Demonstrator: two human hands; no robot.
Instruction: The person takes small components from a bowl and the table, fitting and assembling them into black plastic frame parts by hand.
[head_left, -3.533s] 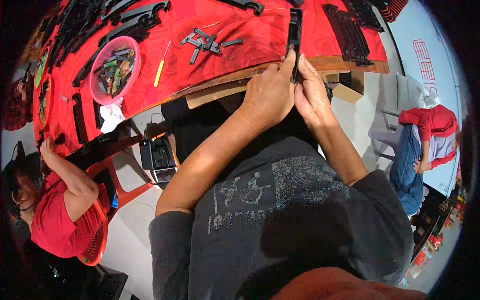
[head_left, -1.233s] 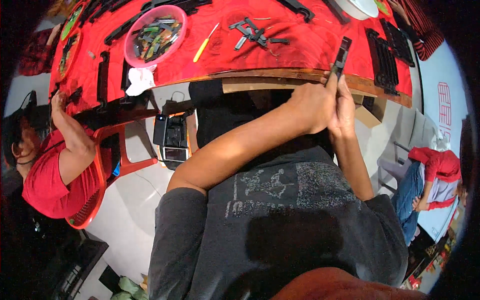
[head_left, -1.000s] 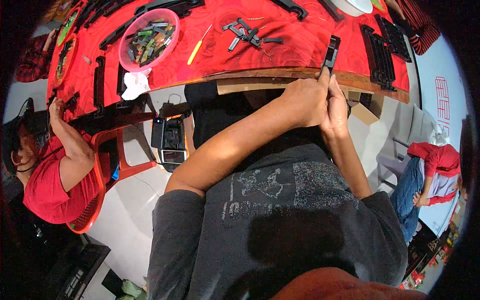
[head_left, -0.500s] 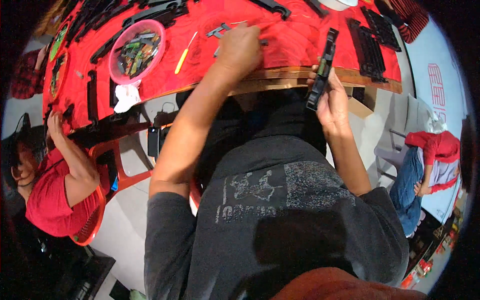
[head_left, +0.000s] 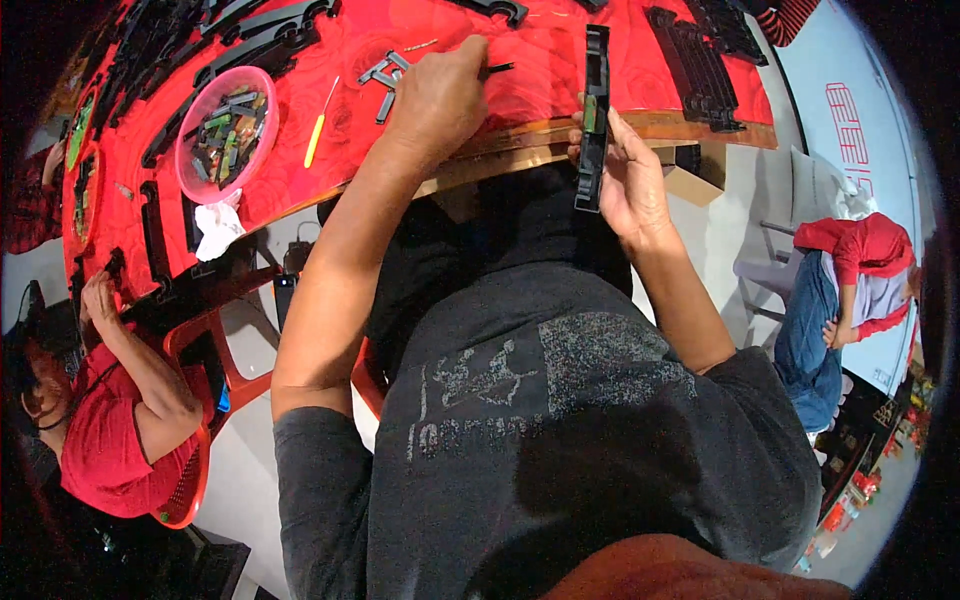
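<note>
My left hand [head_left: 437, 103] is closed above the red-covered table. A thin dark tip sticks out past its fingers; the rest of that thing is hidden. Close beside it lie several small grey plastic pieces [head_left: 384, 76] and a thin pale stick [head_left: 421, 46]. Near the table's front edge, my right hand [head_left: 635, 185] grips a long narrow black plastic part [head_left: 592, 150], holding it roughly upright. A small green piece [head_left: 590, 113] shows partway along that part. To the left of my left hand lies a yellow-handled tool with a thin shaft [head_left: 316, 140].
A pink bowl [head_left: 183, 170] holds small grey, green and orange pieces. Crumpled white tissue [head_left: 217, 230] lies by the table edge. Black plastic parts [head_left: 700, 75] lie at the right, with more at far left. A person in red [head_left: 130, 430] works at the left; another sits at right.
The view has shifted, so the table things sit farther left. The black part in my right hand has turned more upright. My left hand stays closed over the table, slightly farther from me.
</note>
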